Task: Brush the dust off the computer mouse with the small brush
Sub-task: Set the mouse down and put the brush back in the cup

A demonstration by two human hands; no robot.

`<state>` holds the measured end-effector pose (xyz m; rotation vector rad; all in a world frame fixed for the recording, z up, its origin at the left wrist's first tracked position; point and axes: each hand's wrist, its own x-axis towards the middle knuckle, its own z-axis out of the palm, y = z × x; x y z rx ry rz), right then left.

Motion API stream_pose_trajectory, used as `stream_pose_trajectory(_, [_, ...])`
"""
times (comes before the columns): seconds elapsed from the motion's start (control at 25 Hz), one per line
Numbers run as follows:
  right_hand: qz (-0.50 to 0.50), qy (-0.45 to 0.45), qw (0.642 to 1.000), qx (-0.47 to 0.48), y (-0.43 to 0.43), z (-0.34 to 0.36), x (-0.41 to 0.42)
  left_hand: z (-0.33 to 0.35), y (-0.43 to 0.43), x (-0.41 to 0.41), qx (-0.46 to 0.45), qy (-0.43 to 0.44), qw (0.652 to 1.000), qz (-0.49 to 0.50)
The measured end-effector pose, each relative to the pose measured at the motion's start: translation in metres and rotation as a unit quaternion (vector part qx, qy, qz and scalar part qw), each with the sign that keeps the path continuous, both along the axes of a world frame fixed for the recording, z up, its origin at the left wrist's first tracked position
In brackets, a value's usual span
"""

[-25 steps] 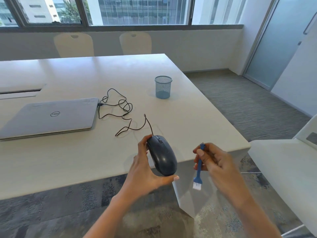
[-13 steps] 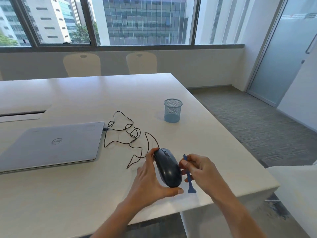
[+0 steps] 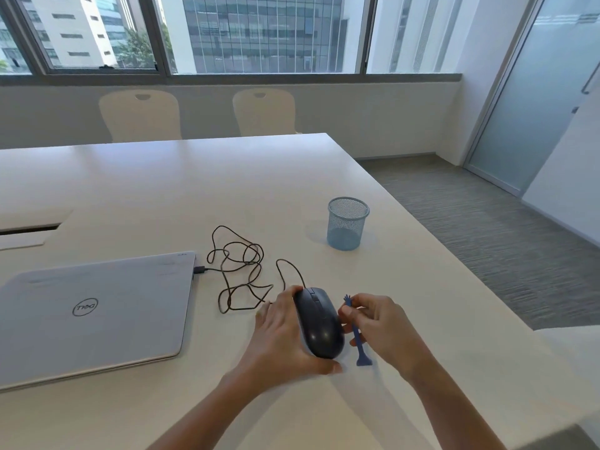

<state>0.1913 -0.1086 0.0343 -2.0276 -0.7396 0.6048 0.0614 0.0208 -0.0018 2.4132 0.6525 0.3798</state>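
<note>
We've got the mouse (image 3: 319, 323) cupped in our left hand (image 3: 281, 336), low over the bench (image 3: 162, 190) near its front edge, possibly resting on it. Our right hand (image 3: 378, 326) pinches the small brush (image 3: 356, 336) mid-handle just beside the mouse, bristle end pointing down toward the bench, not at the shell. Risks: a thin handle in a fingertip pinch could twist or slip under stroke pressure; the cable (image 3: 240, 271) runs to the laptop (image 3: 94, 313), so tilting the mouse may tug the plug; wrong brush end may meet the mouse unless we flip it.
</note>
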Motion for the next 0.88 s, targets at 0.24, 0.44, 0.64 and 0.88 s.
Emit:
stream_pose_trajectory(0.24, [-0.024,-0.009,0.999,-0.021,0.020,0.011,0.019,-0.002,0.012,0.008,-0.015,-0.015,1.000,-0.015])
stream_pose_trajectory(0.44, [-0.061,-0.032,0.997,0.044,0.024,0.040,0.055,-0.006,0.013,0.005,-0.028,-0.020,0.999,-0.023])
stream_pose_trajectory(0.64, [-0.109,-0.062,0.977,0.173,0.035,0.083,0.103,-0.006,0.006,0.011,-0.042,-0.021,0.999,0.008])
stream_pose_trajectory(0.88, [-0.167,-0.113,0.950,0.240,0.077,0.093,0.154,-0.006,0.002,0.017,-0.047,-0.008,0.999,0.021])
